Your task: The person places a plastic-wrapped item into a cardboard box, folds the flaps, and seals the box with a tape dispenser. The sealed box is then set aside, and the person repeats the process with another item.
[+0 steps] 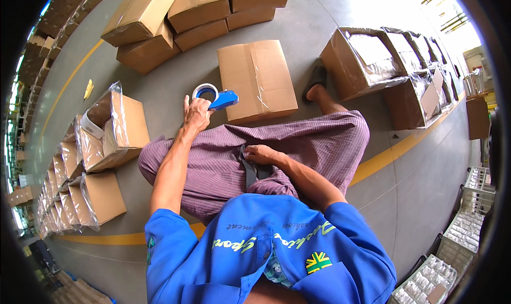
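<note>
My left hand grips a blue hand-held tape dispenser carrying a roll of packing tape. It is held just left of a closed cardboard box on the floor in front of me. Clear tape runs along the box's middle seam. In my lap, the fingers of my right hand are closed on a dark strap lying over the checked cloth that covers my legs. Part of those fingers is hidden.
Closed cardboard boxes are stacked beyond. Open boxes with clear plastic liners stand in rows at left and right. A yellow line marks the grey floor. White crates stand at lower right. My sandalled foot is beside the near box.
</note>
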Motion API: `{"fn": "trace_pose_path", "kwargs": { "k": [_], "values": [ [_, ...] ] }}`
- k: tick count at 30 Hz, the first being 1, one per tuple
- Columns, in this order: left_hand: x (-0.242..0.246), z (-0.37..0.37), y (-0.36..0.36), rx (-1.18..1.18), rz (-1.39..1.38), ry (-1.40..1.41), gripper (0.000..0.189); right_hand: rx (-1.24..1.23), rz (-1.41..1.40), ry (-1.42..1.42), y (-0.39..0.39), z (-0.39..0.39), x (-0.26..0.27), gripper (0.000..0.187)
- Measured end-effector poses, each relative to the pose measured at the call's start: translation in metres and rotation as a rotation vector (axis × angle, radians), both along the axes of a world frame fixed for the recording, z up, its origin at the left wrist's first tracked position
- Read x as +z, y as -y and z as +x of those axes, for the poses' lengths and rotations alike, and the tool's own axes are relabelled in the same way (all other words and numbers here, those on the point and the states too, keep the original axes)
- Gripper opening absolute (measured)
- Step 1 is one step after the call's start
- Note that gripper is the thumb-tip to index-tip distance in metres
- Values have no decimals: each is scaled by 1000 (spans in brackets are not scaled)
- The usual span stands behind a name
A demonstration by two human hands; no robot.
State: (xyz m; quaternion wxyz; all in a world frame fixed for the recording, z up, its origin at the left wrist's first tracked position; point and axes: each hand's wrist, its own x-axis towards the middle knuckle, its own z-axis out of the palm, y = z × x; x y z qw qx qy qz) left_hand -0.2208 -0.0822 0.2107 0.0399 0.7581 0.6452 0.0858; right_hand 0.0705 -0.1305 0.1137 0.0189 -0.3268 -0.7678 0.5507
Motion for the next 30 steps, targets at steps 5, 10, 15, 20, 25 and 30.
{"fn": "trace_pose_path", "kwargs": {
  "k": [5,10,15,20,25,30],
  "values": [
    [-2,1,11,2,-5,-52,22,55,22,263,-5,-13,6,47],
    [8,9,22,-133,89,-115,25,-77,302,294,-7,-9,10,40],
    [21,19,37,-226,238,-112,26,-418,385,197,-43,8,11,50],
    [22,27,46,-240,260,-41,25,-544,479,-367,-88,11,41,65],
    [31,31,35,-265,108,38,26,-282,-2,-414,-114,13,95,33],
    [58,32,10,-276,-211,343,32,-74,612,-361,-129,28,104,23]
  ]
}}
